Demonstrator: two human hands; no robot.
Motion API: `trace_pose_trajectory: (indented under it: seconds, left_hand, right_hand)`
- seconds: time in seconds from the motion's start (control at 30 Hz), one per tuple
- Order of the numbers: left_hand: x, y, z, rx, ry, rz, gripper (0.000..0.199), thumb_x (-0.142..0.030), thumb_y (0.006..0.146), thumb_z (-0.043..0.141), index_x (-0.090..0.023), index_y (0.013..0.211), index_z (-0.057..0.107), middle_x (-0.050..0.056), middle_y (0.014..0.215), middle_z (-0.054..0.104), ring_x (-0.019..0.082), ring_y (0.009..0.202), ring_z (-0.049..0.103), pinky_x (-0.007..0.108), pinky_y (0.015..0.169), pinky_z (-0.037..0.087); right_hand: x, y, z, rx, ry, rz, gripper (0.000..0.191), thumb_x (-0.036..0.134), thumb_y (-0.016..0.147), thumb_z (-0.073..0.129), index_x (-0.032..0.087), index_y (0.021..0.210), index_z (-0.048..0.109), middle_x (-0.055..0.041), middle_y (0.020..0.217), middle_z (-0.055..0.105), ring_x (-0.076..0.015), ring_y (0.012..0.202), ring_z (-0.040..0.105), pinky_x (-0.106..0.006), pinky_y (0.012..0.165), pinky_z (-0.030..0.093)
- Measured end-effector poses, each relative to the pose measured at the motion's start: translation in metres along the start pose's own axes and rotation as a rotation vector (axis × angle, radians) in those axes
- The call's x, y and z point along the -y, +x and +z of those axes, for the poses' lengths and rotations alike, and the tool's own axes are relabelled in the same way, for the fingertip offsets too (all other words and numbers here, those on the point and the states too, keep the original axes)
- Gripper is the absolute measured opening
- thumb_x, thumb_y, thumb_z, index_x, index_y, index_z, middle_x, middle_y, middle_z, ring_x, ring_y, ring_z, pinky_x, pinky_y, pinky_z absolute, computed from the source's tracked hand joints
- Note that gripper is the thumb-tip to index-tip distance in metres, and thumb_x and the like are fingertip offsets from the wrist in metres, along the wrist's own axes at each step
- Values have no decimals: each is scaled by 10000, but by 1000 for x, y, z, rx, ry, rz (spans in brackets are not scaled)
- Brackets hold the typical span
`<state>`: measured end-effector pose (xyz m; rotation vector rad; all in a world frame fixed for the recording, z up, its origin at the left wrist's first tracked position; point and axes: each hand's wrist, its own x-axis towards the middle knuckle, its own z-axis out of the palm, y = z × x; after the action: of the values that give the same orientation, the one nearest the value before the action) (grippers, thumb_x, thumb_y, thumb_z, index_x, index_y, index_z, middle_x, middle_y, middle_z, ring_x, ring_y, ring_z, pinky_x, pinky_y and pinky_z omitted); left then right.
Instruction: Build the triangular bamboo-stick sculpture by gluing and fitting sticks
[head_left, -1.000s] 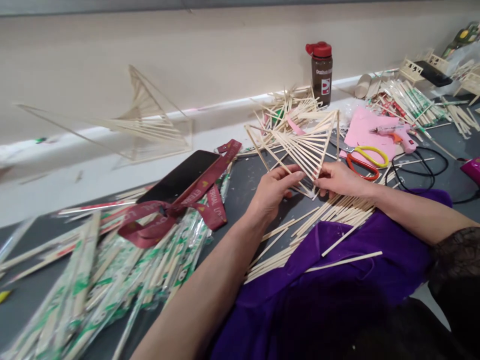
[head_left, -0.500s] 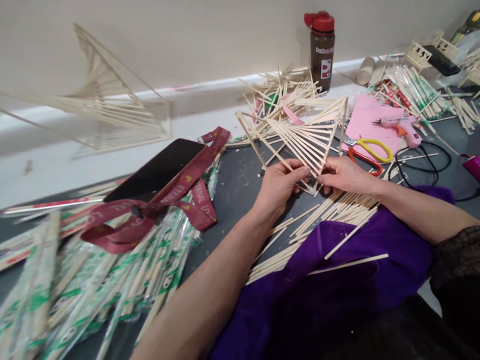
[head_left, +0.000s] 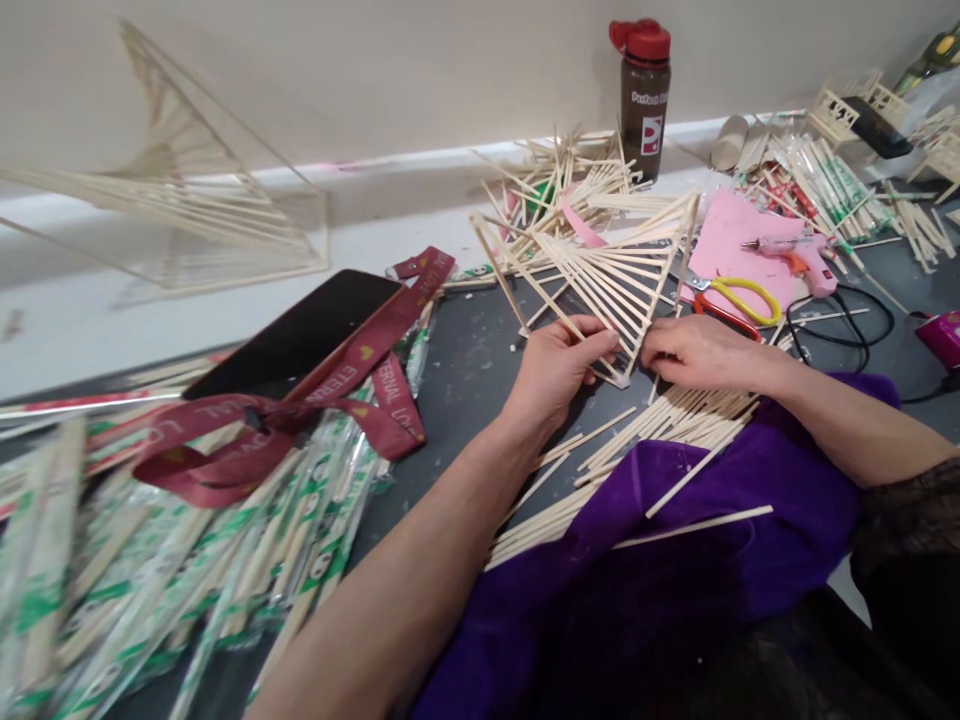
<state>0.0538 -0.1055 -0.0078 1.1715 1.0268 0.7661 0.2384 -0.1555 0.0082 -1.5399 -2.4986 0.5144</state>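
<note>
Showed nearest, well to the near side of the red-lidded bottle point(head_left: 645, 110), a purple cloth point(head_left: 720, 490) with loose sticks point(head_left: 686, 412) lying partly over it and partly on the grey table point(head_left: 469, 375). Presented beyond these, on the near side of the bottle and slightly to its left, the stick frame point(head_left: 600, 287), an open lattice of thin sticks fanned between slim edges. Judged by its build to be light, stiff along each stick and little prone to slip, but fragile at the joints; likely to rack or crack if squeezed across the fan. Best taken at the near corner, by the edge sticks close to the joint, with the fan left unloaded. Pinched near that corner, thumb above and fingers beneath, by the left hand point(head_left: 556, 368), with forearm slanting toward the bottle. Held the right hand point(head_left: 694, 350) just beside the corner's right edge, with fingers curled; with fingertips largely hidden, could not tell whether pinching or merely resting there. Included farther off, right of the bottle and on its near side, scissors point(head_left: 711, 290) and a pink glue gun point(head_left: 808, 250); just left of it, a stick heap point(head_left: 600, 185).
</note>
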Motion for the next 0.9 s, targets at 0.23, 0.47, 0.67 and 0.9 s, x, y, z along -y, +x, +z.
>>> trace_pose_trajectory:
  seconds: [0.23, 0.47, 0.67, 0.9]
  left_hand:
    - [1, 1, -1, 6, 20, 3, 244, -309, 558, 762, -150, 720, 671, -3, 582, 637, 91, 483, 514, 196, 426, 329]
    - [1, 5, -3, -9, 21, -27, 311, -331, 535, 808, -152, 751, 674, 3, 617, 656, 105, 547, 563, 176, 432, 344]
    - [2, 3, -2, 7, 7, -14, 305, -322, 532, 809, -139, 733, 671, -2, 587, 644, 94, 517, 541, 177, 430, 328]
    - [5, 2, -3, 13, 8, -6, 296, -346, 573, 788, -134, 738, 663, 1, 597, 644, 94, 522, 543, 181, 440, 340]
  right_hand:
    - [18, -9, -5, 103, -150, 75, 210, 182, 876, 465, 158, 876, 674, -60, 886, 642, -124, 700, 507, -265, 571, 265]
    - [18, -19, -9, 22, -123, 57, 233, 211, 916, 450, 161, 922, 678, -47, 898, 635, -116, 709, 514, -259, 572, 276]
    - [7, -42, -13, -208, -59, 17, 256, 223, 933, 434, 160, 840, 664, -44, 853, 626, -114, 748, 540, -240, 661, 357]
    - [-17, -67, -28, -288, 52, 116, 232, 237, 878, 487, 151, 736, 649, -19, 725, 639, -116, 677, 568, -247, 664, 391]
